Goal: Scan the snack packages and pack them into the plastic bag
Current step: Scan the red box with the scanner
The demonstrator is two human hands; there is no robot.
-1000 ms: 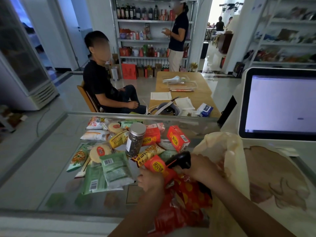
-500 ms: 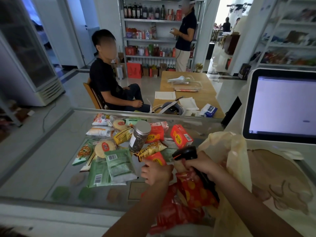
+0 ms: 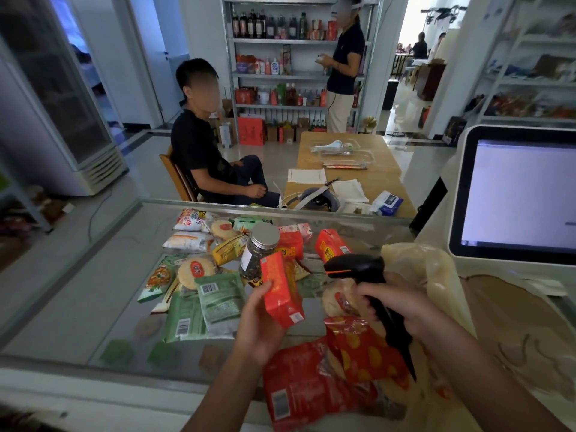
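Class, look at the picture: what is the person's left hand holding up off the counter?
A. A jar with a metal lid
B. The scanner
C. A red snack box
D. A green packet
C: the left hand grips a red box lifted above the pile, while the right hand holds the scanner; the jar and green packet lie untouched on the counter.
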